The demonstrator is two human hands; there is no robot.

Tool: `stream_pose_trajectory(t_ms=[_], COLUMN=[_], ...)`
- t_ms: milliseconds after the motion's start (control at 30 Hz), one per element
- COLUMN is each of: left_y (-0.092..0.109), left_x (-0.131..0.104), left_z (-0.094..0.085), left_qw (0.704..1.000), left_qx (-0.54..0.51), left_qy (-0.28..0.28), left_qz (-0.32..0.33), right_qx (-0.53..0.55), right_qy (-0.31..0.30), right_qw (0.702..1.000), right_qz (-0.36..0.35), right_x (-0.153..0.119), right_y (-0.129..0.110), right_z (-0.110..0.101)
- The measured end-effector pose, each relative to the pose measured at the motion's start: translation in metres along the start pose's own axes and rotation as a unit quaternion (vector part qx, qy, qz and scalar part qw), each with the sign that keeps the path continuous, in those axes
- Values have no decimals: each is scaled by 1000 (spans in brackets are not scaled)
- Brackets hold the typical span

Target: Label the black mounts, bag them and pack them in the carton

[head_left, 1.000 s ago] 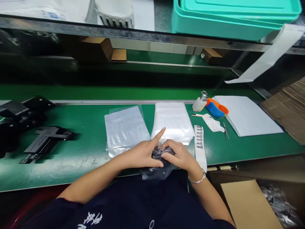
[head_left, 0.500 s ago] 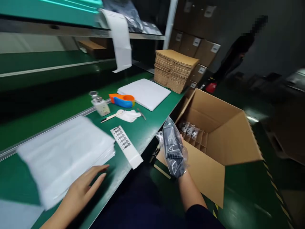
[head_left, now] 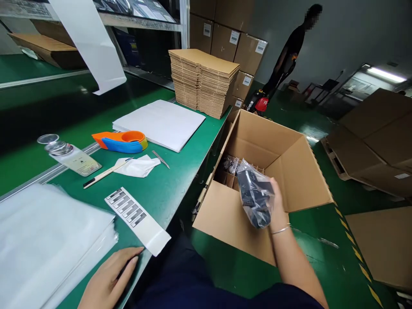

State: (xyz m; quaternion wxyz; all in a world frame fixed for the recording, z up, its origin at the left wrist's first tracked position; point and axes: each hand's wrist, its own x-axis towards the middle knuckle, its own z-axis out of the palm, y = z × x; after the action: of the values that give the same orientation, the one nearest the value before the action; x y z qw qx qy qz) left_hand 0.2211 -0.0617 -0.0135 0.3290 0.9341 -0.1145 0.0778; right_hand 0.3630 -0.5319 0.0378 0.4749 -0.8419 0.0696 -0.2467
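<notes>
My right hand (head_left: 278, 205) grips a black boxy device in a clear plastic bag (head_left: 254, 193), whose exact kind I cannot make out. The bagged device is over the near flap of an open cardboard box (head_left: 298, 171). Inside the box, cardboard dividers form cells, and some hold clear-wrapped items (head_left: 231, 165). My left hand (head_left: 111, 274) rests at the edge of the green table (head_left: 180, 184), holding nothing, with its fingers extended. Close to its fingertips lies a strip of barcode labels (head_left: 138, 221). Beside that hand is a stack of clear plastic bags (head_left: 58, 240).
On the table are a pump bottle (head_left: 75, 159), an orange and blue tape dispenser (head_left: 122, 141), a brush (head_left: 106, 172), a white cloth (head_left: 138, 166), tweezers (head_left: 161, 159), white sheets (head_left: 161, 122) and stacked cardboard (head_left: 201, 83). A person (head_left: 289, 47) stands by a red-and-black machine (head_left: 261, 104).
My right hand has carried the bagged device rightward, from beside the table edge to over the box flap. My left hand has settled at the table edge. The view has swung right.
</notes>
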Motion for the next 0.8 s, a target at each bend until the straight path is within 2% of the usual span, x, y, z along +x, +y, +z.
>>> stream_pose_trajectory(t_ms=[67,133,233,367,467,667,800], left_y=[-2,-3,-3,-1,-1,-4,-2], left_x=[0,0,1,-2,-3,-1,0], left_z=[1,2,3,7,9,7,6], left_qw=[1000,999,1000,999,999,999,998], left_qx=[-2,-1,-5,-11,-2,34,61], left_qy=[-5,-29,-15,0,-4,2,-13], left_qz=[-6,-16,-22,-46,-40,11,26], right_qx=[-76,-149,-256,-349,-395,-448,-473], right_qy=[34,50,26,-39,-83,-180,-197], right_qw=[996,987,965,932,908,867,845], right_qz=[17,26,46,91,112,123,154], right_x=[45,86,123,132,140,185,199], right_y=[11,25,56,103,128,146,160], right_z=[-24,-36,-26,7,24,36,33])
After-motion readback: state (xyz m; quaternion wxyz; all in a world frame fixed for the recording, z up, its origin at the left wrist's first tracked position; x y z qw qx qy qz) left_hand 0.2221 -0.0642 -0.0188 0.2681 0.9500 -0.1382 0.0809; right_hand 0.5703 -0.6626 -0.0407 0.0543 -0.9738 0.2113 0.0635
